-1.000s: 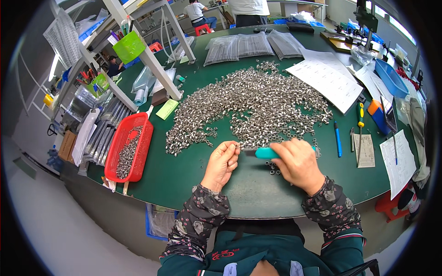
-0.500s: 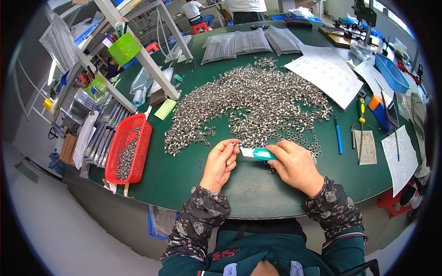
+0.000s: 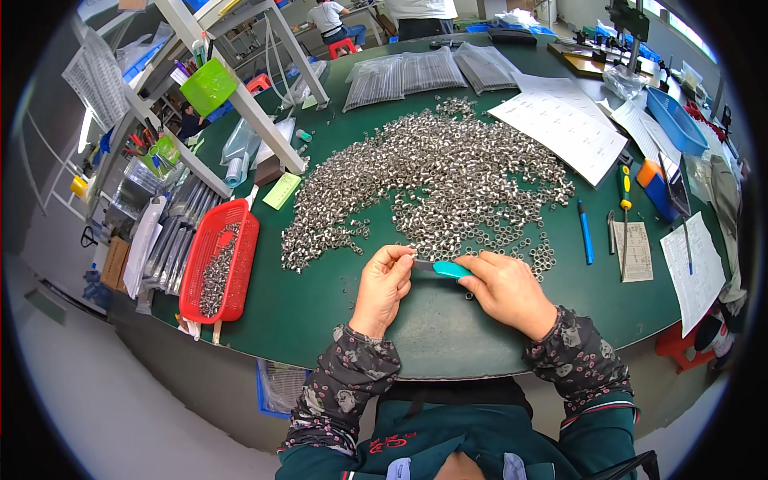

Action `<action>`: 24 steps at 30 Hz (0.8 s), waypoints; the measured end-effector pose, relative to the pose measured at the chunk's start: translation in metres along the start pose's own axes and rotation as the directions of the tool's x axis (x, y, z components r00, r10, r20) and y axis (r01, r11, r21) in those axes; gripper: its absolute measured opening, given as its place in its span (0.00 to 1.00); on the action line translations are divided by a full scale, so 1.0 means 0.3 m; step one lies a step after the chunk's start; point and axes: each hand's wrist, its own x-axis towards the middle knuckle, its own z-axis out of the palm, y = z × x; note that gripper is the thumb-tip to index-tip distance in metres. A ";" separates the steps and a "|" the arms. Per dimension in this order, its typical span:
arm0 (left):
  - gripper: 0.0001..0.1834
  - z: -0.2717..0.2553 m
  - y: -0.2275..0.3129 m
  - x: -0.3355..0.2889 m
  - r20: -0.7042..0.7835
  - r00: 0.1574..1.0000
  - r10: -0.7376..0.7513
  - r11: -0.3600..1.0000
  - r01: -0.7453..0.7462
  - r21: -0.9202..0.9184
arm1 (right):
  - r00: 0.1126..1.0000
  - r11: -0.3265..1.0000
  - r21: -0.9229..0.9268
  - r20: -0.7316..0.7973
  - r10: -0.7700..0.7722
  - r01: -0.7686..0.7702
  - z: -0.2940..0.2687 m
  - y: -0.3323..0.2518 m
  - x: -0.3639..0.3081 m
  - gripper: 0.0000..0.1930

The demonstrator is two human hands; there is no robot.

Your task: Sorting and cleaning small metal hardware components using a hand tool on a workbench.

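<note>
My right hand point(image 3: 512, 294) grips a knife point(image 3: 453, 270) by its teal handle, with the flat blade pointing left. Pinched between thumb and fingertips of my left hand point(image 3: 381, 293) is a small metal ring point(image 3: 414, 256), mostly covered by the fingers. The blade's tip meets this ring or lies right beside it; the fingers hide the exact contact. Just beyond both hands spreads a large heap of short silvery metal rings point(image 3: 448, 172), with several loose ones scattered along its near edge.
On the left stands a red basket point(image 3: 190, 300) partly filled with metal pieces. Bagged rods point(image 3: 432, 72) lie behind the heap. To the right are paper sheets point(image 3: 572, 132), a blue pen point(image 3: 586, 232), a yellow-handled screwdriver point(image 3: 625, 190) and a blue tray point(image 3: 676, 124). A shelf post point(image 3: 268, 132) rises at left.
The knife has turned in my right hand: its blade looked broad and bright before and now appears narrower and darker. My left hand keeps its pinch near the same spot.
</note>
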 end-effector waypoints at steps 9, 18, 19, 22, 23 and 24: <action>0.04 0.012 -0.008 0.002 -0.130 0.989 -0.069 0.995 0.059 -0.076 | 0.957 0.954 -0.266 -0.214 -0.197 0.137 0.026 -0.034 -0.001 0.17; 0.04 -0.001 -0.006 0.003 -0.110 0.992 -0.065 0.992 0.052 -0.116 | 0.992 0.991 -0.122 -0.102 -0.071 0.058 0.033 -0.022 -0.002 0.14; 0.04 -0.001 -0.007 0.004 -0.110 0.992 -0.065 0.992 0.052 -0.116 | 0.992 0.991 -0.122 -0.101 -0.071 0.058 0.033 -0.022 -0.001 0.14; 0.04 -0.002 -0.009 0.002 -0.080 0.994 -0.073 0.992 0.064 -0.112 | 0.999 0.997 -0.075 -0.047 -0.011 0.007 0.029 -0.019 0.000 0.14; 0.04 0.000 -0.005 0.001 -0.075 0.996 -0.051 0.997 0.046 -0.062 | 1.000 0.998 -0.058 -0.029 0.001 -0.002 0.026 -0.015 0.003 0.14; 0.04 0.002 -0.002 0.000 -0.068 0.997 -0.029 1.000 0.029 -0.012 | 1.000 0.999 -0.041 -0.010 0.013 -0.013 0.023 -0.014 0.003 0.14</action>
